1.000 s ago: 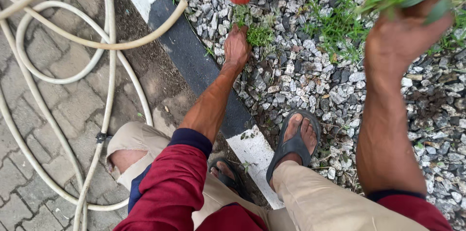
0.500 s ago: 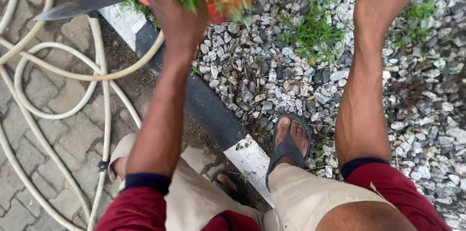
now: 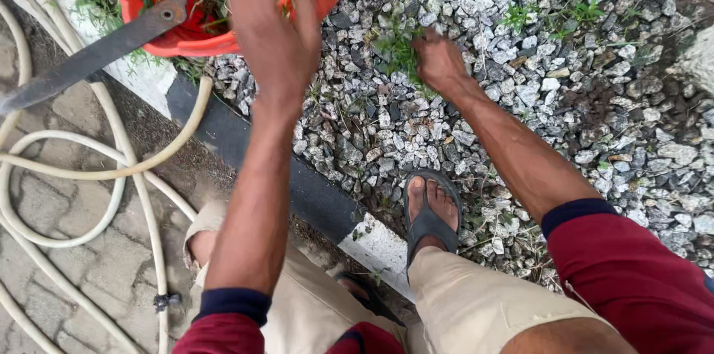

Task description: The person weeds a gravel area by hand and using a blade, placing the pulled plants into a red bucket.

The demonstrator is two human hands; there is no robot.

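Two hands busy here: the left hand (image 3: 271, 34) is up at the red bucket (image 3: 223, 34), fingers spread loose and empty, greenery inside the tub just beyond it. Down on the grey gravel (image 3: 520, 101), the right hand (image 3: 439, 62) pinches closed on a weed clump (image 3: 398, 49). That long dark blade (image 3: 97, 53) leans on the bucket rim, tip pointing lower-left over the pale hose (image 3: 111, 172).

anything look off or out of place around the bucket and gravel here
Yes: a long dark blade lies tilted across the rim of the red bucket, its tip jutting out over the paving, close to the left hand. Green weeds sprout from the gravel, where the right hand rests.
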